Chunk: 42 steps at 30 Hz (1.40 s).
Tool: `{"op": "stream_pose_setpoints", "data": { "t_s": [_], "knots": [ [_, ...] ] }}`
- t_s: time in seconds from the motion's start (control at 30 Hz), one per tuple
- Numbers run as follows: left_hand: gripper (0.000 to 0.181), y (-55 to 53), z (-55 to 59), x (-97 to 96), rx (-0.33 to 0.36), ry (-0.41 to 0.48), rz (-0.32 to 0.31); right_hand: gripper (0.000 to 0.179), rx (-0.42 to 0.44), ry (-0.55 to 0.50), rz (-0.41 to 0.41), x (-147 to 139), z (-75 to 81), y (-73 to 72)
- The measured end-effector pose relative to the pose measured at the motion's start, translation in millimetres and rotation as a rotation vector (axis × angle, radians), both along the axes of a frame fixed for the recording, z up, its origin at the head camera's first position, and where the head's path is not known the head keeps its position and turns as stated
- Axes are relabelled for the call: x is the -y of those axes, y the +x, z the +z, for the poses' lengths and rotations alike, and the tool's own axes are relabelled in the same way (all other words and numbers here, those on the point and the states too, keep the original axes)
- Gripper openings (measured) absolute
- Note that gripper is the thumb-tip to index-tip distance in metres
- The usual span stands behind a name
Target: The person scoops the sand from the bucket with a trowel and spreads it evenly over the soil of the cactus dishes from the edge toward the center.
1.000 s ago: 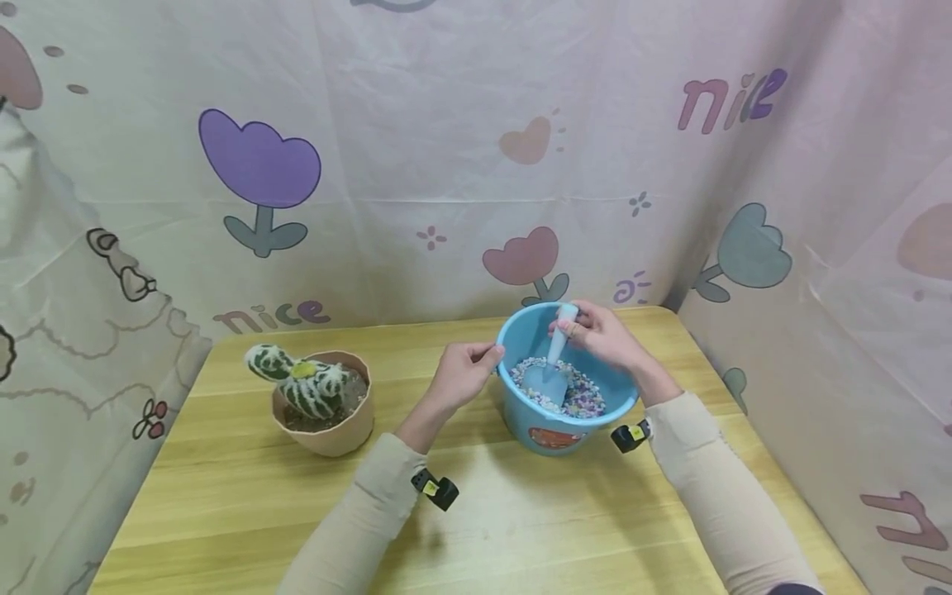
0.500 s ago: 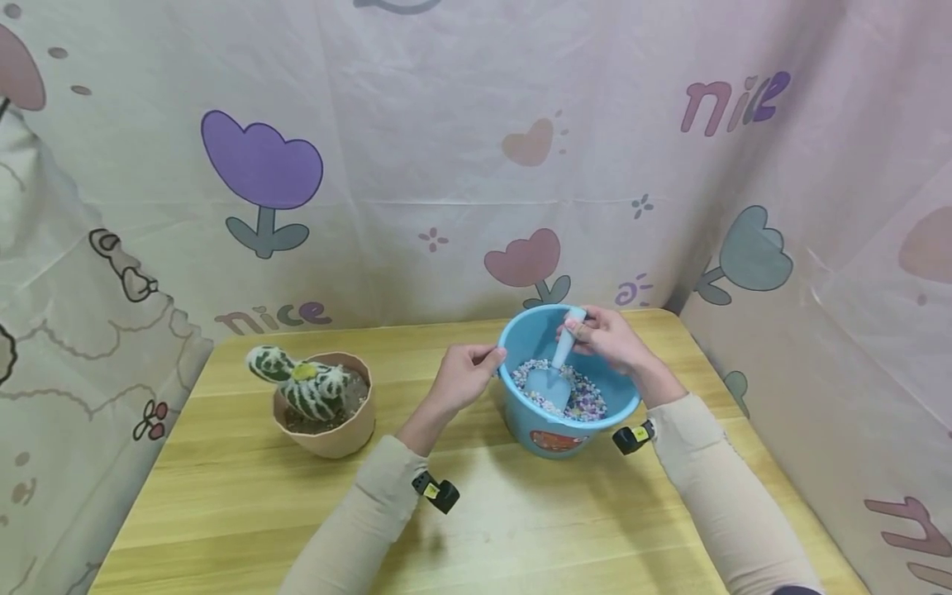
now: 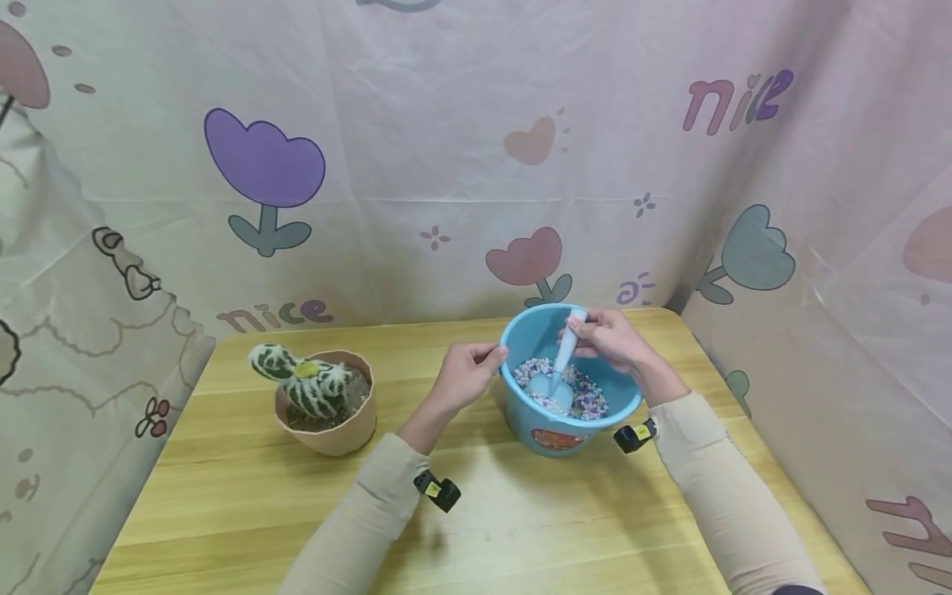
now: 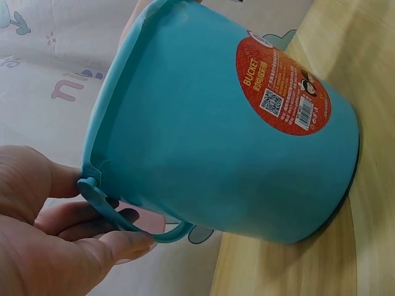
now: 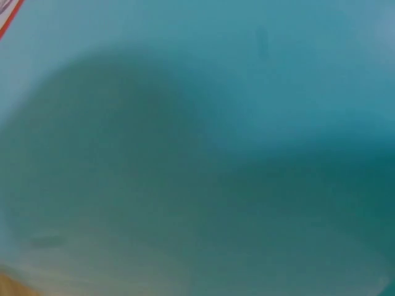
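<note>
A blue plastic bucket (image 3: 526, 423) stands on the table, holding small white and purple pebbles (image 3: 592, 402). My left hand (image 3: 463, 378) pinches its left rim; in the left wrist view the fingers (image 4: 117, 243) also touch the lowered bucket handle (image 4: 178, 233). Above the bucket's right side, my right hand (image 3: 611, 340) grips a light blue toy shovel (image 3: 565, 349) by its handle. The shovel tilts, and its blade is partly sunk in the pebbles. Blue bucket wall (image 5: 278, 74) fills the right wrist view, where no hand shows.
Left of the bucket stands a beige pot (image 3: 338, 438) with soil and a leaning, white-striped green cactus (image 3: 318, 388). The wooden table (image 3: 491, 537) meets a printed cloth (image 3: 416, 149) behind and at the right.
The shovel's handle has shifted slightly right, and its blade has gone deeper into the pebbles. My left hand keeps its place at the rim.
</note>
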<state>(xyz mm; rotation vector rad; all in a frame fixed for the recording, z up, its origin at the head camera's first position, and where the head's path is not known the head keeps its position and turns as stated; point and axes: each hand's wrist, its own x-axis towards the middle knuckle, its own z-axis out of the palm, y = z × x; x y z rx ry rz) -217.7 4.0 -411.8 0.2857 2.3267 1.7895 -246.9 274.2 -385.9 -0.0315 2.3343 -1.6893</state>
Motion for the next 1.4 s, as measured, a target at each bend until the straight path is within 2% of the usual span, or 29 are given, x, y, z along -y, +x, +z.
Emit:
{"op": "stream_pose_setpoints", "data": {
  "t_s": [0.27,0.87,1.1,1.4],
  "knots": [
    [0.036,1.4,0.4,-1.6,-0.009,0.003,-0.011,0.046,0.038,-0.037,-0.015,-1.1,2.5,-0.5],
    [0.036,0.5,-0.5,-2.1,-0.036,0.003,-0.019,0.049,0.060,-0.024,-0.082,-3.9,14.3,4.2],
    [0.036,1.1,0.9,-1.5,-0.029,-0.007,-0.014,0.051,0.086,-0.102,-0.103,-9.1,20.9,4.5],
    [0.036,0.4,-0.1,0.8,-0.017,-0.013,-0.006,0.044,0.059,-0.209,-0.149,-21.0,29.0,4.6]
  ]
}}
